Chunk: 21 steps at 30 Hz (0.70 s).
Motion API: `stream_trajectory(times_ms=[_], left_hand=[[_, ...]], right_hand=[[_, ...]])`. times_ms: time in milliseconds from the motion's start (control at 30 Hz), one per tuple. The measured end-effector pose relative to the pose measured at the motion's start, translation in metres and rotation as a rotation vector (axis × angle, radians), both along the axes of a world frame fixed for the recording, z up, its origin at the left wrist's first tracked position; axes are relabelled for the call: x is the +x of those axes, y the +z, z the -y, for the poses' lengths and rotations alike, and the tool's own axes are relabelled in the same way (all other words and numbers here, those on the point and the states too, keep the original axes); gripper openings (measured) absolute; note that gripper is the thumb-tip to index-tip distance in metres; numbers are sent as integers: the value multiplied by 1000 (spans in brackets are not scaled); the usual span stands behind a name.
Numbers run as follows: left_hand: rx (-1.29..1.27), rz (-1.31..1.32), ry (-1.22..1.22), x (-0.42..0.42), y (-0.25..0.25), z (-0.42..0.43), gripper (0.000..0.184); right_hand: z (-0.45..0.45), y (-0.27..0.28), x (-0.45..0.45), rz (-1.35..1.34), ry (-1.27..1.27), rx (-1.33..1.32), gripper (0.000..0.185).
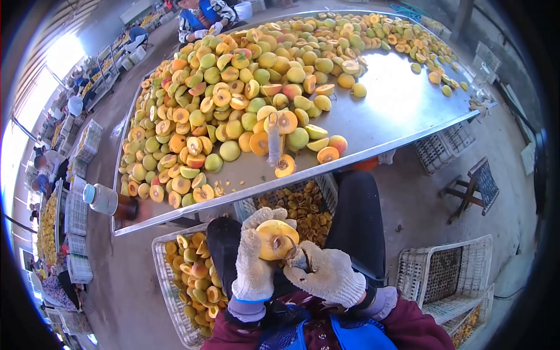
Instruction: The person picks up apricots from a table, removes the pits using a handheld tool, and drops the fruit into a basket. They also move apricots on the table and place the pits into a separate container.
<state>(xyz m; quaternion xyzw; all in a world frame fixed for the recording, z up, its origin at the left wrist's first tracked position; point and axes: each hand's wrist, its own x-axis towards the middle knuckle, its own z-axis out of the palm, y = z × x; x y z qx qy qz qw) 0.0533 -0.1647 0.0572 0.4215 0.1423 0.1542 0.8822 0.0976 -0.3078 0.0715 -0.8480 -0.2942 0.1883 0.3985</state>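
Observation:
My left hand point(254, 262), in a pale knitted glove, holds a halved yellow fruit point(271, 236) with its cut face up. Against the fruit's stone is the wire loop of a small pitting tool point(298, 258), and my right hand point(328, 275), also gloved, is closed round its handle. Both hands are above my lap. Under them a crate of brown scraps point(315, 213) stands between my knees. A second tool with a loop and wrapped handle point(273, 146) lies on the fruit heap point(233, 105).
The metal table point(344, 146) spans the front. A crate of fruit halves point(169, 291) stands at my left, stacked crates point(449, 274) and a folding stool point(481, 186) at my right. A bottle point(111, 201) is at the table's left corner. Another person point(204, 17) sits across the table.

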Motion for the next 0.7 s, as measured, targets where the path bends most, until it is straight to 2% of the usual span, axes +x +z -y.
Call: stream_trajectory(times_ms=[200, 267, 333, 367, 400, 433, 567, 600, 667, 700], left_hand=[[152, 78, 83, -6, 1, 14, 63], [351, 141, 179, -5, 2, 16, 58], [354, 120, 146, -2, 8, 5, 54], [323, 9, -9, 0, 18, -4, 52], [289, -105, -158, -1, 24, -11, 51], [178, -98, -220, -1, 17, -18, 56], [71, -52, -122, 6, 21, -8, 69], [73, -55, -126, 3, 15, -13, 69], [374, -320, -309, -7, 5, -25, 71], [244, -329, -338, -7, 6, -25, 66]], right_hand=[[-4, -3, -6, 19, -24, -9, 31], [-4, -4, -9, 2, -33, 9, 29], [-2, -4, -8, -74, -5, 102, 29], [-2, -5, -8, -75, -6, 102, 29], [-2, -6, -8, -199, -8, 99, 31], [-2, -7, -7, -321, -6, 97, 34], [-3, -8, -1, -348, -87, 144, 30], [-1, -10, 2, -280, -152, 196, 28], [3, -10, 10, -210, -218, 246, 26], [5, -7, 12, -225, -222, 223, 24]])
